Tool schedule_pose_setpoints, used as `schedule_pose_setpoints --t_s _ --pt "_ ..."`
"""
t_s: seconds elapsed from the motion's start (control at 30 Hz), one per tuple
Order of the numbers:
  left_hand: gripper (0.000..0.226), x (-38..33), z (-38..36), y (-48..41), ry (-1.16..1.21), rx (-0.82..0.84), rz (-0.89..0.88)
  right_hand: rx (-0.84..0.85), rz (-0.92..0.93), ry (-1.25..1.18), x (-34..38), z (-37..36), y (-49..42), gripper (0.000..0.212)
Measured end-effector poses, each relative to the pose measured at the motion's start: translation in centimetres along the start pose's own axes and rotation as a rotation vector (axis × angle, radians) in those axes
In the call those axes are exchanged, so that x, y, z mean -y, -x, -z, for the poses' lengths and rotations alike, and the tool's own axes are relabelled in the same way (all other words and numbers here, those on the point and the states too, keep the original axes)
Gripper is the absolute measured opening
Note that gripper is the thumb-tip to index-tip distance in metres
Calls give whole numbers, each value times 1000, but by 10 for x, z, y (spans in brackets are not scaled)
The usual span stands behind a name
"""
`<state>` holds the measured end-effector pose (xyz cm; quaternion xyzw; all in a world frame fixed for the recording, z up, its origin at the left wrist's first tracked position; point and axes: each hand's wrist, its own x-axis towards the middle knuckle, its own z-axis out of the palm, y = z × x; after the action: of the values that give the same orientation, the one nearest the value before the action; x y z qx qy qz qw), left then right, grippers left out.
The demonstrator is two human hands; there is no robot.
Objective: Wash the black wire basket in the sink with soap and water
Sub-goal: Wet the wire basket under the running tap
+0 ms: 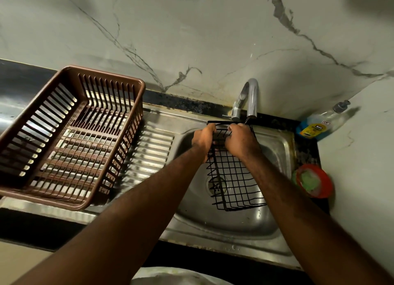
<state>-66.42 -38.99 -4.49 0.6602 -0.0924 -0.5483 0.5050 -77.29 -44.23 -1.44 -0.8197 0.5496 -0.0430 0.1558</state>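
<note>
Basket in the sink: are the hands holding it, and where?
Both hands hold the basket at its far end near the tap: the left hand grips the left edge, the right hand the wires beside it.

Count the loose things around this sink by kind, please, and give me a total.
Baskets: 2, the black wire basket and the brown plastic basket
Bottles: 1, the pump bottle
Tubs: 1, the red tub
Total: 4

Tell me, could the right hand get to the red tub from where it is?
Probably yes, once it lets go. The right hand grips the basket, while the red tub sits uncovered just right of the sink, beside that forearm, with nothing between them.
</note>
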Motion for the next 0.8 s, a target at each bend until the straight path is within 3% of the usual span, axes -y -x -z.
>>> schedule_pose_setpoints --t_s 0.23,0.33,0.47,0.57,0.67,0.73,0.8 --pt "33 0 2 4 22 76 11 170 -27 -245 -8 -9 -4 65" --pt "55 -3 4 9 9 151 39 163 -76 -255 -14 -8 -5 69" --pt "53 1 5 4 -12 145 18 219 -23 -149 -19 -7 -5 74" --pt "38 3 2 -1 -18 107 -4 204 5 -103 -18 -5 0 67" --pt "24 5 1 -5 10 56 -25 78 10 -116 -12 -5 12 66" --pt "25 5 1 -6 38 59 -22 -30 -7 -133 -9 -4 17 55" --pt "34 1 -1 -1 52 120 -2 -36 42 -101 -6 -3 19 38"
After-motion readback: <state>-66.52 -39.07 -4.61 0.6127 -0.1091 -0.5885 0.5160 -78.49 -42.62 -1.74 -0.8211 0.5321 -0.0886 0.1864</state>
